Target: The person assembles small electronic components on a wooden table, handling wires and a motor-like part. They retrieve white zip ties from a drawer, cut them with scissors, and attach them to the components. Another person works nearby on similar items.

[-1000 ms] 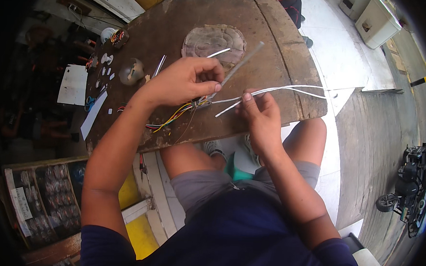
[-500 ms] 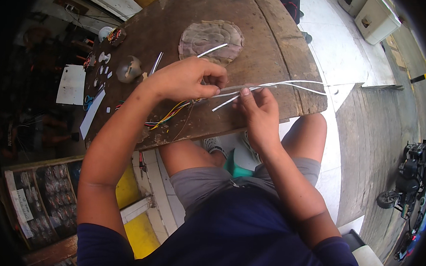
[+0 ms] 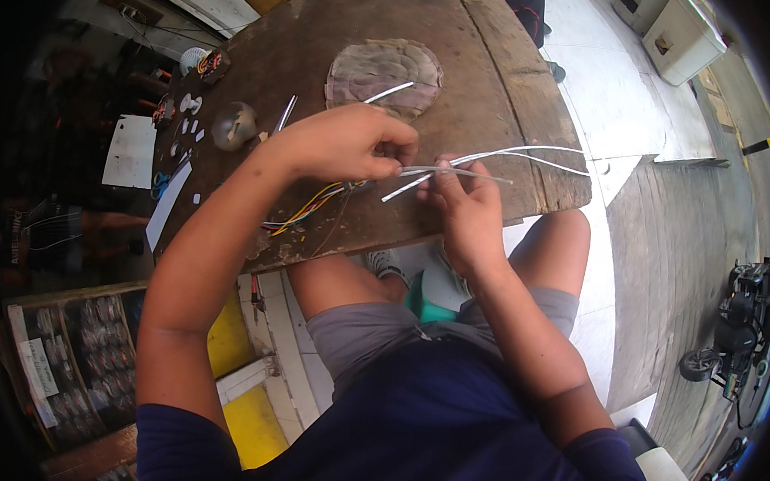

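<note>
Above the worn brown wooden desk (image 3: pixel 471 88), left hand (image 3: pixel 374 147) grip pinches a thin grey tube-like strand (image 3: pixel 493 178), right hand (image 3: pixel 466 197) grip pinches slim white insulated wires (image 3: pixel 529 150); strand and wires cross, apparently unjoined, one wire end loose.

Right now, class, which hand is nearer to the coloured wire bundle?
Left. The left hand is just above the coloured wire bundle in the picture; the right hand is farther off, to its right.
</note>
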`<act>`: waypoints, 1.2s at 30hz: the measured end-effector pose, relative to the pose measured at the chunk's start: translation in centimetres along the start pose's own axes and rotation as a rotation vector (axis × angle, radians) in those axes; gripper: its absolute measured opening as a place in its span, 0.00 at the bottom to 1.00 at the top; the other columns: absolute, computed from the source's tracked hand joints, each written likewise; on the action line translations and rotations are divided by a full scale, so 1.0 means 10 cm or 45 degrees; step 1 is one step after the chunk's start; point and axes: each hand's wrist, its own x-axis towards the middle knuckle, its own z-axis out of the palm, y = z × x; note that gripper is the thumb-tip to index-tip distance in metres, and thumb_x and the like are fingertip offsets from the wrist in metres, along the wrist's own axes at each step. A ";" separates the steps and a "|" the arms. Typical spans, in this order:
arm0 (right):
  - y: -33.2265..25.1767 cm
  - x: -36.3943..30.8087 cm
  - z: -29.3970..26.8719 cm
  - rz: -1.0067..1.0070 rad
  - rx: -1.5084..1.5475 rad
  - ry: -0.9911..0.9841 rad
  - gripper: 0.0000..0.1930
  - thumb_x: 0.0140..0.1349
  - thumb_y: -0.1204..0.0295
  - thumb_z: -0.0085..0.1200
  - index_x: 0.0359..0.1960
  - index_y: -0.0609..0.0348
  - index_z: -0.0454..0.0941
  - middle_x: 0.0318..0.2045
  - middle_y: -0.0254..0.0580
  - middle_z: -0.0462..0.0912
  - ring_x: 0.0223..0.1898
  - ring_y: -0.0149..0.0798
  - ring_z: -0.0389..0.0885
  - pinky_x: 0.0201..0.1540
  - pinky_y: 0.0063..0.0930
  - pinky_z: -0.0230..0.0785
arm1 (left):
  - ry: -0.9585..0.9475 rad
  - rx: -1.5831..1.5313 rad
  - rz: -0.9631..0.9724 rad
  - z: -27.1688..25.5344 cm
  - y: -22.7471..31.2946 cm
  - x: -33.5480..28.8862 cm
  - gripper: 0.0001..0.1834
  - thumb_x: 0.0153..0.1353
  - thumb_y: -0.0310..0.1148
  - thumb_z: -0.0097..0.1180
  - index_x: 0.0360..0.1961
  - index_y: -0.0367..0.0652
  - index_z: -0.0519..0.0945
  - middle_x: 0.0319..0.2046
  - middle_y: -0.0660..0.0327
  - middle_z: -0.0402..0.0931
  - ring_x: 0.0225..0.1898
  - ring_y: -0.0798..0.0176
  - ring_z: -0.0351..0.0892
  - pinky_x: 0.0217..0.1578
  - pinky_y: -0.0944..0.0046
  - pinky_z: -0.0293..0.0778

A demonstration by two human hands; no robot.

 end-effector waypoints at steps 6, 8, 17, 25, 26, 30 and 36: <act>-0.04 0.01 -0.02 0.047 -0.096 0.000 0.11 0.82 0.70 0.54 0.55 0.66 0.74 0.41 0.42 0.84 0.42 0.33 0.84 0.48 0.28 0.80 | -0.028 -0.065 -0.024 0.04 -0.07 0.02 0.10 0.62 0.33 0.65 0.41 0.40 0.84 0.31 0.56 0.82 0.38 0.57 0.82 0.40 0.55 0.77; -0.03 0.01 -0.02 0.026 -0.103 0.028 0.11 0.82 0.70 0.54 0.55 0.66 0.74 0.41 0.42 0.84 0.42 0.33 0.84 0.48 0.28 0.80 | -0.046 -0.047 -0.050 0.05 -0.09 0.01 0.10 0.61 0.33 0.65 0.41 0.40 0.85 0.31 0.56 0.82 0.37 0.57 0.82 0.40 0.56 0.77; 0.00 0.02 0.00 0.012 -0.114 0.034 0.11 0.82 0.69 0.55 0.54 0.65 0.75 0.44 0.40 0.83 0.43 0.32 0.84 0.49 0.29 0.81 | 0.035 -0.071 -0.064 0.09 -0.20 -0.03 0.11 0.56 0.33 0.63 0.37 0.38 0.82 0.30 0.56 0.79 0.33 0.57 0.78 0.36 0.55 0.75; -0.08 -0.05 0.02 0.027 -0.136 0.007 0.11 0.82 0.69 0.55 0.53 0.65 0.76 0.44 0.40 0.84 0.43 0.32 0.84 0.50 0.29 0.80 | -0.002 -0.046 -0.102 0.08 -0.21 0.00 0.13 0.61 0.38 0.66 0.37 0.37 0.84 0.32 0.55 0.81 0.33 0.58 0.79 0.36 0.56 0.76; -0.07 -0.08 0.02 0.038 -0.129 0.013 0.09 0.82 0.70 0.54 0.52 0.65 0.75 0.44 0.40 0.83 0.42 0.32 0.84 0.48 0.29 0.82 | -0.002 -0.047 -0.098 0.07 -0.21 -0.01 0.14 0.63 0.39 0.67 0.37 0.37 0.84 0.33 0.55 0.82 0.33 0.58 0.80 0.36 0.56 0.76; -0.03 -0.21 0.03 0.089 -0.122 0.078 0.08 0.81 0.73 0.55 0.52 0.66 0.75 0.43 0.41 0.84 0.42 0.32 0.85 0.47 0.29 0.83 | 0.369 -0.165 -0.223 0.01 -0.35 -0.06 0.13 0.68 0.37 0.65 0.46 0.38 0.86 0.35 0.54 0.83 0.34 0.60 0.81 0.38 0.57 0.78; 0.03 -0.32 0.03 0.065 -0.187 0.072 0.14 0.79 0.69 0.59 0.54 0.69 0.72 0.41 0.46 0.84 0.43 0.38 0.86 0.50 0.33 0.82 | 0.731 0.181 -0.267 0.09 -0.78 0.07 0.14 0.66 0.32 0.66 0.51 0.39 0.87 0.42 0.53 0.86 0.38 0.55 0.86 0.42 0.53 0.80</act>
